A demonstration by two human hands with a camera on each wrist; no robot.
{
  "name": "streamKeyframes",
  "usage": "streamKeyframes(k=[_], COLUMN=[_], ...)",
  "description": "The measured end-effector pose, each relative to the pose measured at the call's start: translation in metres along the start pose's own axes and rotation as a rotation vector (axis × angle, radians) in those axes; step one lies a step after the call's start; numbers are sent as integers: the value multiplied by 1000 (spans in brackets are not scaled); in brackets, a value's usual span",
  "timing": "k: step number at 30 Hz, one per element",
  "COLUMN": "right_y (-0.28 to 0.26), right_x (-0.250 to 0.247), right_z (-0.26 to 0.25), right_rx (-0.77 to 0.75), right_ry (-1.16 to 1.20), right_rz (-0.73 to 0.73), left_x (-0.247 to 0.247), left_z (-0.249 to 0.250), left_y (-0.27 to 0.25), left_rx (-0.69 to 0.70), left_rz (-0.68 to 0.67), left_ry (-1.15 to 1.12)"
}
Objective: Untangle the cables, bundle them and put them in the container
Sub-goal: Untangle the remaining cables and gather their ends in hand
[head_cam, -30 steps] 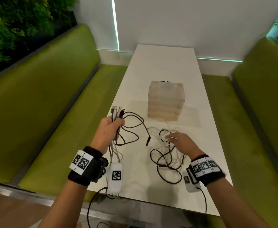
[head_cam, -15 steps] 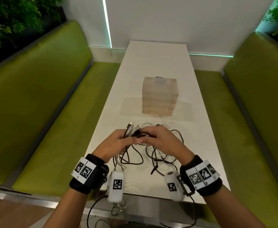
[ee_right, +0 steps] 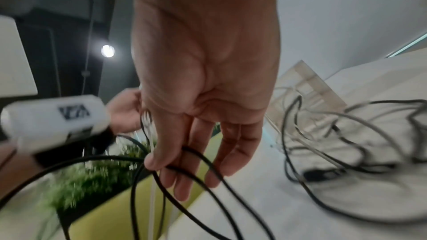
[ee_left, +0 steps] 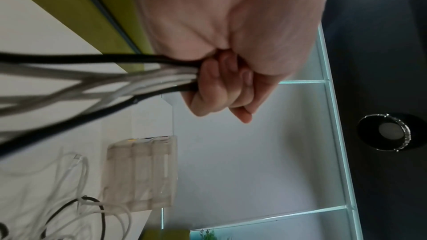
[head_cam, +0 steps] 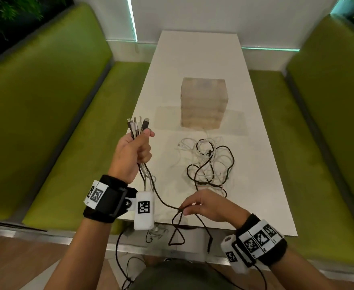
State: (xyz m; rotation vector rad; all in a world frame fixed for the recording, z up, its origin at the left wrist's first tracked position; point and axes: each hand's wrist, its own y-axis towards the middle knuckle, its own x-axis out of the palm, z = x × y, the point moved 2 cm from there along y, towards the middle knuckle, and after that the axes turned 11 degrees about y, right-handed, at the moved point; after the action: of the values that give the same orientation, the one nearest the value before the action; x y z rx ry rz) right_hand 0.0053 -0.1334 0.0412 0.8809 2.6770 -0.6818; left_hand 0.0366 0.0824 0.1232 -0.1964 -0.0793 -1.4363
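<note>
My left hand [head_cam: 144, 141] is raised over the table's left edge and grips a bunch of black and white cable ends [head_cam: 138, 124], connectors pointing up. In the left wrist view the fist [ee_left: 221, 87] is closed around those cables [ee_left: 115, 76]. One black cable [head_cam: 161, 198] runs down from it to my right hand [head_cam: 183, 208], which pinches it near the table's front edge; loops hang below. The right wrist view shows thumb and fingers [ee_right: 184, 163] on that black cable [ee_right: 208, 167]. A tangle of black and white cables [head_cam: 209, 162] lies mid-table. The translucent container [head_cam: 204, 103] stands behind it.
The white table [head_cam: 255, 185] is narrow, with green benches [head_cam: 56, 122] on both sides and a white wall at its far end. Cable loops hang over the front edge [head_cam: 177, 235]. A faint transparent sheet [head_cam: 232, 122] lies under the container.
Half a second ago both hands met at the connector ends. Since then my right hand has slid back along the black cable to the front edge, while the left lifted the bunch.
</note>
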Motion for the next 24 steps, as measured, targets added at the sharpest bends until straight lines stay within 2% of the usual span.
streamKeyframes(k=[4, 7, 10, 13, 15, 18, 24], right_y=[-1, -3, -8, -13, -15, -17, -17], right_x=[22, 34, 45, 54, 56, 55, 33], right_z=[24, 33, 41, 47, 47, 42, 29], right_rx=[39, 151, 324, 408, 419, 371, 208], right_ry=[-68, -160, -124, -102, -81, -88, -135], right_rz=[-116, -171, -206, -336, -428, -449, -255], left_x=[-1, -1, 2, 7, 9, 12, 16], left_z=[6, 8, 11, 14, 14, 15, 17], left_y=[-2, -4, -6, -7, -7, -8, -7], left_rx=[10, 15, 25, 34, 32, 26, 27], left_rz=[-13, -34, -55, -74, -78, -74, -92], left_ry=[-25, -49, -64, -72, -71, -65, -77])
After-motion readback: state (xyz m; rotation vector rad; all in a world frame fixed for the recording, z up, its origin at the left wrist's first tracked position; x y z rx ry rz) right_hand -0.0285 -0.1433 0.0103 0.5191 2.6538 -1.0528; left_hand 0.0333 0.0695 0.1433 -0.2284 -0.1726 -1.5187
